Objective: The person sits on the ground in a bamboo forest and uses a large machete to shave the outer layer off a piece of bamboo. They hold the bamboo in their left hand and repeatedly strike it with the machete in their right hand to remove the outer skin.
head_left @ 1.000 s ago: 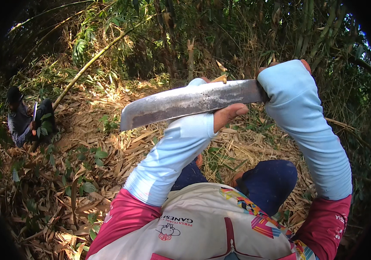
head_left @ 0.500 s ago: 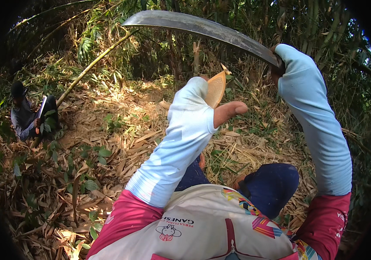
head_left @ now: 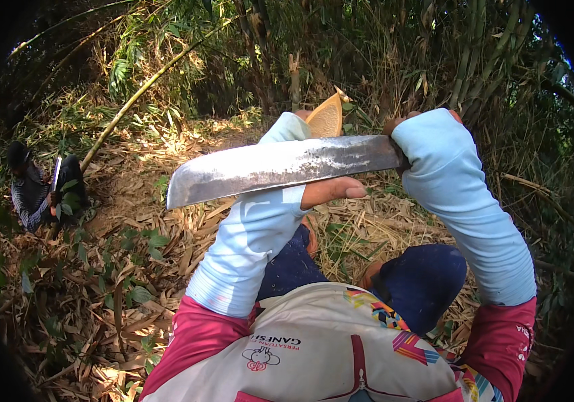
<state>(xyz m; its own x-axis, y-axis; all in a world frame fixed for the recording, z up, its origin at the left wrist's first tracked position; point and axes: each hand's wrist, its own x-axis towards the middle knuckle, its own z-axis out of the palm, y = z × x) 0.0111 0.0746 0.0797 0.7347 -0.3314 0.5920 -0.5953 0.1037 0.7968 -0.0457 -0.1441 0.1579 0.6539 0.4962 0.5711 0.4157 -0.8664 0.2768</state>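
Note:
My right hand [head_left: 428,134], in a pale blue sleeve that covers most of it, is closed round the handle end of a machete [head_left: 273,167]. The broad, stained grey blade points left and passes in front of my left hand [head_left: 330,191], hiding much of it. A tan, pointed piece with a flat, cut-looking face [head_left: 326,119], perhaps wood or bamboo, sticks up beyond the blade. My left fingers seem curled behind this piece, while the thumb stretches out to the right below the blade. Whether blade and left hand touch, I cannot tell.
Dry bamboo leaves [head_left: 126,268] cover the ground, with green seedlings [head_left: 143,295] at left. A person [head_left: 39,187] sits at far left holding a long blade, beside a slanting bamboo pole [head_left: 133,100]. My bent knee [head_left: 421,285] is below my hands. Dense bamboo stems stand behind.
The machete has come down from above my left hand to across it, its broad side now showing. My right hand has lowered and moved left; the left hand has shifted slightly.

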